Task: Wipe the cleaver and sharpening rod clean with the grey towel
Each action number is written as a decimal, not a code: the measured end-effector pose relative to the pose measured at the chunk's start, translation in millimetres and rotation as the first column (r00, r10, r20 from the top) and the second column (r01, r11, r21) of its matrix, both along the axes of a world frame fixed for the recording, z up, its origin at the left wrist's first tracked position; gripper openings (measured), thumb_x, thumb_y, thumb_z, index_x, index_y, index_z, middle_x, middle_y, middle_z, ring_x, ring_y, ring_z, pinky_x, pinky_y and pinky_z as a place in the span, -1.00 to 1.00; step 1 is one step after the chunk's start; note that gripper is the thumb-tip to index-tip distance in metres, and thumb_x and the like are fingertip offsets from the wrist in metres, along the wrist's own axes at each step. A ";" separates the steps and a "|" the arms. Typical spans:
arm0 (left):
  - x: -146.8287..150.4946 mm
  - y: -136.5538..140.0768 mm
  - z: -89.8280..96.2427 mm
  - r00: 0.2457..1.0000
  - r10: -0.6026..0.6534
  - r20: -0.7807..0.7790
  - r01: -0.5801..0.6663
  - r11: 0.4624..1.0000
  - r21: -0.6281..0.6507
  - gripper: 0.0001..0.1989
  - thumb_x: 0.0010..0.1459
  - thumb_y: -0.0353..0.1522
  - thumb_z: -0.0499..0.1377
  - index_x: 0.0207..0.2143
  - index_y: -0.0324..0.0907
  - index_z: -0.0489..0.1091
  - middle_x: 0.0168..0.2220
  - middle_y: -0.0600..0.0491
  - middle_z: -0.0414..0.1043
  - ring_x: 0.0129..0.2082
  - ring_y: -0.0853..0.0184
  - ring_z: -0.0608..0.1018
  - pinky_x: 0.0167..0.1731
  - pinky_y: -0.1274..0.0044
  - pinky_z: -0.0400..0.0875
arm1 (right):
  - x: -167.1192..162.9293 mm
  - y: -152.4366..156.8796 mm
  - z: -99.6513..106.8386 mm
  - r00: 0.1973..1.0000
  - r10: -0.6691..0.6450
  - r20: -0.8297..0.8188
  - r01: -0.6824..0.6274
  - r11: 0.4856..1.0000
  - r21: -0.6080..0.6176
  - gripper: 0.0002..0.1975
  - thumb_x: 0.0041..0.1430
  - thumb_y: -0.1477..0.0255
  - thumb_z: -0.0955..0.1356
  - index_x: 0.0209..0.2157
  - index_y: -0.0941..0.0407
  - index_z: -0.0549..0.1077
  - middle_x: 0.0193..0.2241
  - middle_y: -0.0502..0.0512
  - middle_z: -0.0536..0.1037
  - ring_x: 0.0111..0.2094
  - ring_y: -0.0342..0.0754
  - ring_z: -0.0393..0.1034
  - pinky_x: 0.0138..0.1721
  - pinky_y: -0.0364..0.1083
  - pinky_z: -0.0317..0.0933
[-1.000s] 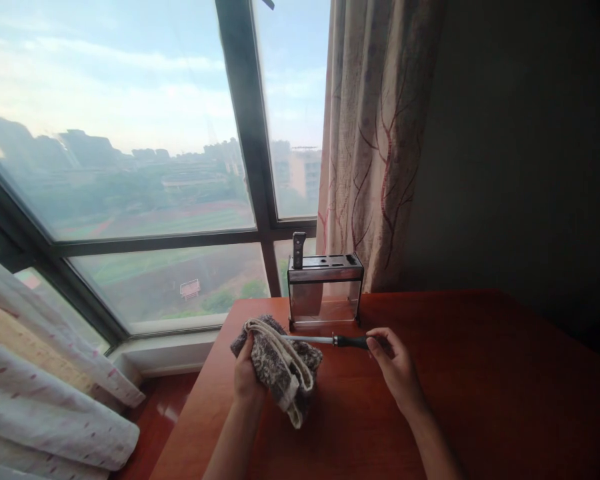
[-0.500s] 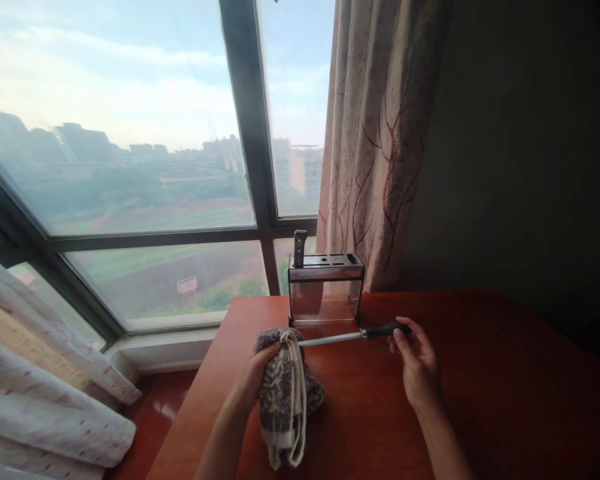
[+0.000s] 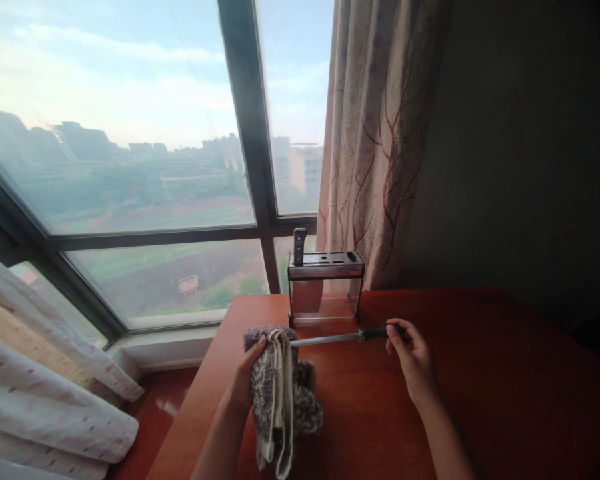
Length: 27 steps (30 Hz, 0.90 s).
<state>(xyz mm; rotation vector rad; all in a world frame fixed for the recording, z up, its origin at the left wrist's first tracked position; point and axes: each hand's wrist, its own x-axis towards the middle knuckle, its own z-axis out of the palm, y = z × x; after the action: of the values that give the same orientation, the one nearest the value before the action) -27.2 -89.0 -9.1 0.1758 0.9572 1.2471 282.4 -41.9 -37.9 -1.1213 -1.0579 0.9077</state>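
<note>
Metal rod (image 3: 325, 339) held between folded cloth (image 3: 273, 393) and right hand (image 3: 414, 357)

The rod is seen as slim and pale grey, tilted slightly up toward the right, with a black handle (image 3: 375, 333); its left end is hidden by the grey-and-white cloth. The handle's end is grasped by the fingers of the right hand, and the cloth by those of the left hand (image 3: 247, 373). The rod is held above the tabletop (image 3: 485, 380), nearer than a slotted holder (image 3: 325, 271), whose left end is filled by an upright riveted handle (image 3: 300, 247). Room is offered by a broad stretch at right; the left edge is bordered by floor (image 3: 167, 400). The red-brown tabletop is backed by a window (image 3: 145, 173) and a patterned curtain (image 3: 375, 133)
</note>
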 end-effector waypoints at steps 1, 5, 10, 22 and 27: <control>-1.5 0.1 -3.0 1.000 0.001 0.025 -0.001 1.000 0.013 -0.73 0.00 -0.27 0.26 -0.28 -0.25 0.54 -0.50 -0.11 0.59 -0.38 -0.01 0.65 -0.33 0.29 0.56 | -0.4 -0.5 0.8 1.000 0.005 0.001 -0.005 1.000 -0.001 -0.66 0.10 0.14 0.39 -0.21 0.09 0.43 -0.59 -0.07 0.35 -0.54 -0.14 0.22 -0.51 -0.17 0.14; -9.2 -0.2 -15.4 0.992 -0.029 0.124 0.011 0.989 0.149 -0.71 0.13 -0.30 0.16 -0.17 -0.28 0.52 -0.39 -0.10 0.62 -0.24 0.03 0.64 -0.12 0.30 0.50 | -3.9 -2.2 2.2 0.999 0.018 -0.048 -0.020 0.999 -0.032 -0.68 0.09 0.12 0.38 -0.35 0.10 0.38 -0.67 -0.16 0.20 -0.65 -0.22 0.05 -0.66 -0.23 -0.09; -13.7 -1.4 -19.5 0.980 0.009 0.201 -0.061 0.965 0.254 -0.77 0.17 -0.29 0.15 -0.28 -0.25 0.55 -0.38 -0.07 0.63 -0.17 0.03 0.61 -0.03 0.28 0.44 | -12.1 -5.2 0.6 0.988 0.124 -0.091 -0.135 0.983 -0.121 -0.59 0.12 0.08 0.35 -0.54 0.08 0.20 -0.76 -0.24 0.04 -0.74 -0.29 -0.15 -0.73 -0.26 -0.29; 21.5 12.4 -11.5 0.939 0.314 -0.141 -0.261 0.917 0.301 -0.61 -0.20 -0.30 0.43 -0.28 -0.25 0.49 -0.35 -0.04 0.62 -0.28 0.09 0.64 -0.23 0.39 0.55 | -40.9 -17.8 -3.4 0.859 0.511 0.020 -0.497 0.845 -0.197 -0.56 0.17 0.05 0.29 -0.26 0.17 0.45 -0.76 -0.17 0.20 -0.74 -0.26 0.02 -0.72 -0.24 -0.08; 48.9 4.5 -17.1 0.969 0.198 -0.146 -0.159 0.957 0.242 -0.63 -0.22 -0.33 0.42 -0.31 -0.30 0.49 -0.48 -0.05 0.59 -0.42 0.09 0.64 -0.40 0.41 0.56 | -64.6 -25.3 -12.2 0.792 0.610 0.031 -0.595 0.781 -0.187 -0.50 0.12 0.03 0.33 -0.18 0.21 0.49 -0.75 -0.15 0.21 -0.75 -0.25 0.01 -0.74 -0.22 -0.12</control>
<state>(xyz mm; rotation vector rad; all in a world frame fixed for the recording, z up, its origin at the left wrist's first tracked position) 21.7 -84.4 -26.2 0.3879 0.9897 1.5292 217.8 -67.1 -50.1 -0.9703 -1.4815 1.4909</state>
